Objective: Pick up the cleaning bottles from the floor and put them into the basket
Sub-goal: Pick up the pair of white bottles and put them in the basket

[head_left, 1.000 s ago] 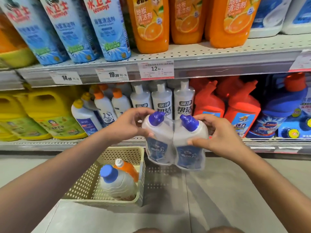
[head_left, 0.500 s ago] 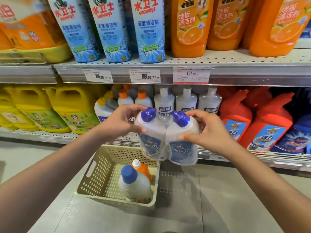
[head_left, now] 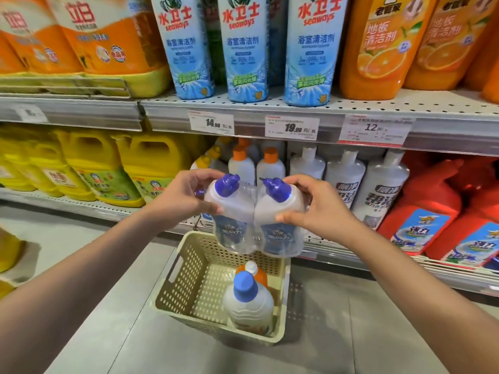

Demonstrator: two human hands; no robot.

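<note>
head cam shows two bottles already in the basket (head_left: 186,268) at lower centre, while the left hand (head_left: 183,197) and right hand (head_left: 317,209) clasp the twin-pack (head_left: 253,225) mid-frame just above it, so probably nearly done.

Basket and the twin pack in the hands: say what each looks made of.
Basket: cream moulded plastic, matte, going by its punched holes and cut-out handle. Twin pack: two translucent whitish plastic bottles with glossy blue caps, seemingly bound in clear shrink film that glints between them.
</note>
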